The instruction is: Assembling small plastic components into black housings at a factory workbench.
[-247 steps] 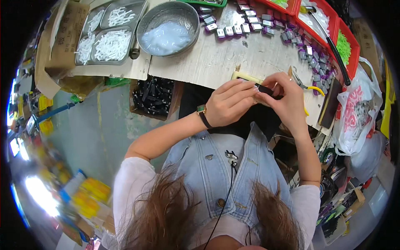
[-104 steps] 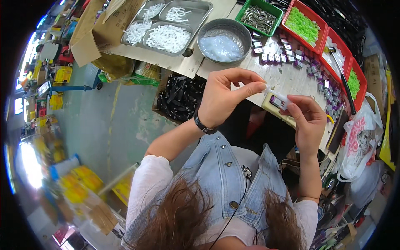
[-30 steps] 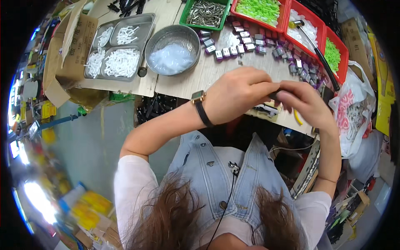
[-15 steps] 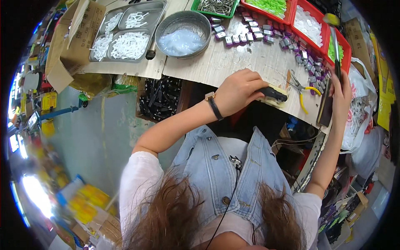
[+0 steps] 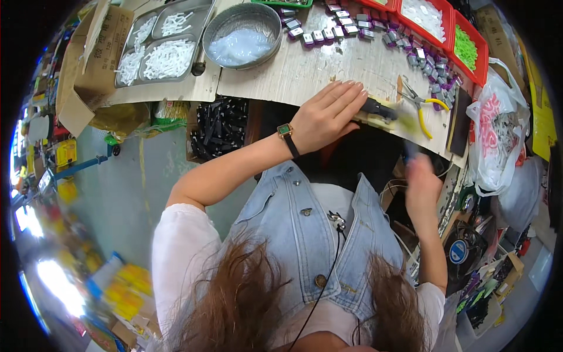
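My left hand (image 5: 329, 114), its fingers straight and pressed together, holds a black elongated part (image 5: 375, 108) at the table's front edge. The part lies on a pale block there, mostly covered by my fingers at its left end. My right hand (image 5: 423, 175) is smeared by motion, closed round the handle of a hammer. The hammer's yellowish head (image 5: 406, 122) is a blur right beside the free end of the black part; I cannot tell whether they touch. Pliers with yellow handles (image 5: 420, 103) lie open just right of the part.
Many small purple-and-grey pieces (image 5: 328, 35) spread across the table (image 5: 281, 82). Red trays (image 5: 482, 63) of white and green pieces stand at right, near a dark flat bar (image 5: 460, 120) and a plastic bag (image 5: 497, 126). Left are a metal bowl (image 5: 274, 47) and a divided tray (image 5: 196, 35).
My right hand has swung the hammer down and inward from upright at the right to beside the black part. My left hand's fingers have straightened over that part. The view has shifted slightly.
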Demonstrator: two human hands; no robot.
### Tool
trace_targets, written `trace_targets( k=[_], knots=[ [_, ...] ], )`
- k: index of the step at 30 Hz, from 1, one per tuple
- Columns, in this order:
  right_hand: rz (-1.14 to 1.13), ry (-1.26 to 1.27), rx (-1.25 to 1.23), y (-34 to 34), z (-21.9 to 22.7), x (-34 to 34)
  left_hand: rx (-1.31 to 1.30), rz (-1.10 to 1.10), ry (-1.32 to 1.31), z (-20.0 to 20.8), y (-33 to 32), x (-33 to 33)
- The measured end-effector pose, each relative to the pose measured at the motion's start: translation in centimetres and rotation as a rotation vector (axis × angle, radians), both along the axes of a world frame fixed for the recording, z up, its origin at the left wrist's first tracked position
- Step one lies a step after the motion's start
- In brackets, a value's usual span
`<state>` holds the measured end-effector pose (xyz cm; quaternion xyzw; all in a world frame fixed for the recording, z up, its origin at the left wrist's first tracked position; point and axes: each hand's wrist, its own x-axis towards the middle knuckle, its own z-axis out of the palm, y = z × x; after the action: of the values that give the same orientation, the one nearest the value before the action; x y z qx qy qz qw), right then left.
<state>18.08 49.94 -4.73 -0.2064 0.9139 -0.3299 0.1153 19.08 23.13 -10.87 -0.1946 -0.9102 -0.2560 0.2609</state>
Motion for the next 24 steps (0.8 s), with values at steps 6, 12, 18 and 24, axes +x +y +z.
trace_targets(
  k=[6,12,18,24],
  knots=[
    [0.032,-0.009,0.098,-1.1,-0.7,-0.5,-0.063,0.018,0.087,-2.2,-0.2,0.0],
    [0.089,0.003,0.031,-3.4,2.4,-1.4,-0.053,0.257,0.096,-1.8,0.3,1.3],
    [0.047,-0.356,-0.190,-4.8,3.3,-3.3,0.230,0.385,0.189,-3.4,0.4,1.5],
    [0.500,0.614,0.211,-3.3,0.3,-11.8,-0.212,0.462,-0.067,-0.6,2.6,2.4]
  ],
)
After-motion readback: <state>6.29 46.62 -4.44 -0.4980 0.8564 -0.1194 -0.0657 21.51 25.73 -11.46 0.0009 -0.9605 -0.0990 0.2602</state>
